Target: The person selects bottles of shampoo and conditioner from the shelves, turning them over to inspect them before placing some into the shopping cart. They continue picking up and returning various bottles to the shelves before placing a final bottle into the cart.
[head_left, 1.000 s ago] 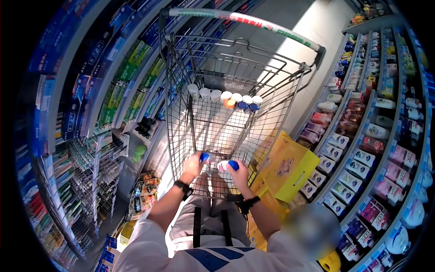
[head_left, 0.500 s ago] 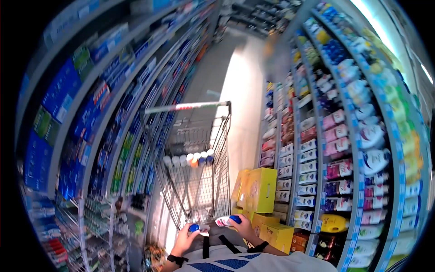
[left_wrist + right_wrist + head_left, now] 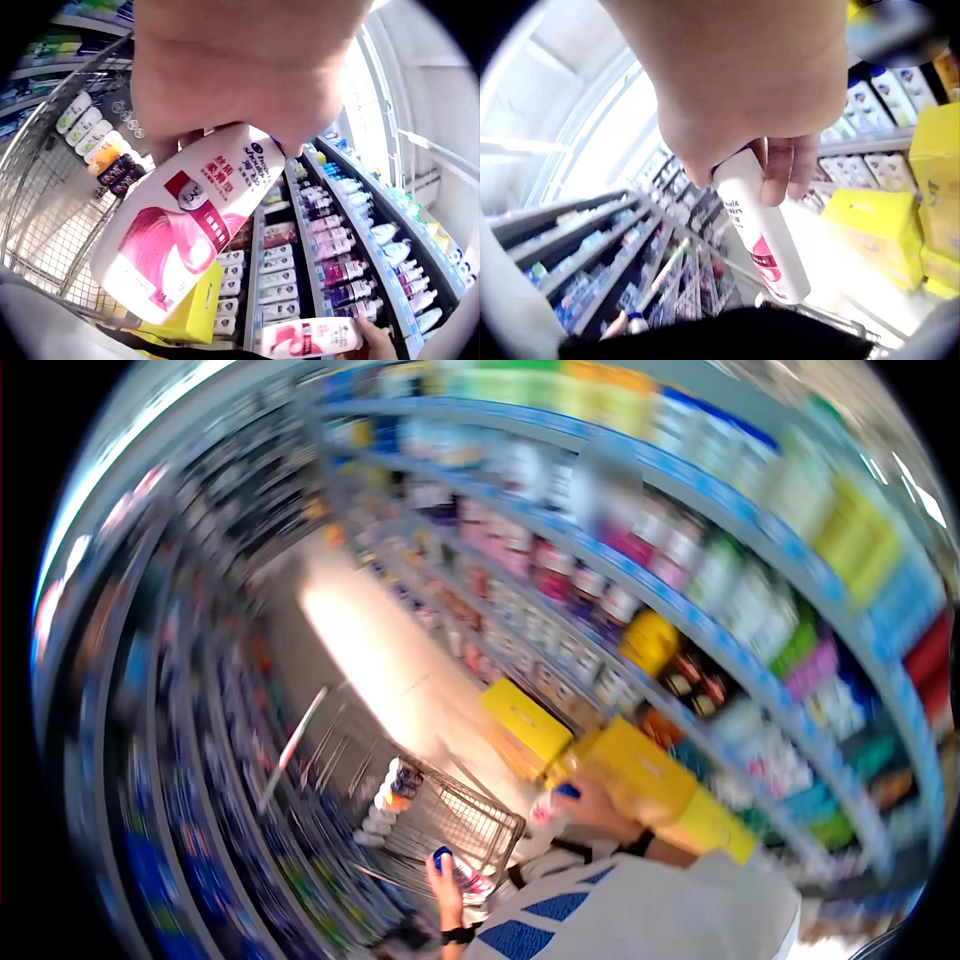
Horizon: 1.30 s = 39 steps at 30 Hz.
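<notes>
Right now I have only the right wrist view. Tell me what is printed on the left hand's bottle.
Observer: In the left wrist view, the white bottle in the left hand bears a pink swirl.
Operator: My own bottle's top is covered; give me its cap colour.
Observer: The head view shows a blue cap on the right-hand bottle.
Operator: Now report what's in the cart.
Observer: The left wrist view shows a row of bottles there, an orange one among white and dark ones.
</notes>
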Each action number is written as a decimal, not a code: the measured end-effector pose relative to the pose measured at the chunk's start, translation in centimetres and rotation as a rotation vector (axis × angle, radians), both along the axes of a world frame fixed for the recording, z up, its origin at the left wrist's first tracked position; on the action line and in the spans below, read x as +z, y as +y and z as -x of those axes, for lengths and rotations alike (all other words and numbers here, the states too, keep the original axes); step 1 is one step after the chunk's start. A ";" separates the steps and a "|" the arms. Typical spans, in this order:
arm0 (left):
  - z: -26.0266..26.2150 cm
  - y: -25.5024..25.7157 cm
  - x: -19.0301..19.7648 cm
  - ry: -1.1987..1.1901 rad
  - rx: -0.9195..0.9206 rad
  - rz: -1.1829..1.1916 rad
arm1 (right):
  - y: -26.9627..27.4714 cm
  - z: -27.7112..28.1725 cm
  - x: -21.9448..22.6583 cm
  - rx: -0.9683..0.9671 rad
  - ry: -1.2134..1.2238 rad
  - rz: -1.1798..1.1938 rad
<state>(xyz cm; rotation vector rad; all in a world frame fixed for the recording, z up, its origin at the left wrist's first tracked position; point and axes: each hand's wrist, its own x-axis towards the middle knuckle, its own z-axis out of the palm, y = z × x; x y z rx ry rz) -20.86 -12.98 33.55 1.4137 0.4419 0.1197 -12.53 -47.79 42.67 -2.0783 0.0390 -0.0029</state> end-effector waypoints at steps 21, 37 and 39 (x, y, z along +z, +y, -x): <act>-6.5 -44.0 22.0 -0.463 -1.202 -0.092 | -38.3 25.7 27.2 -1.340 -1.138 0.238; -0.6 -57.6 35.1 -1.378 -1.323 -0.458 | -46.5 24.8 29.6 -0.756 -0.670 0.685; -0.1 -57.9 35.4 -1.401 -1.317 -0.433 | -46.7 24.3 29.2 -0.742 -0.685 0.724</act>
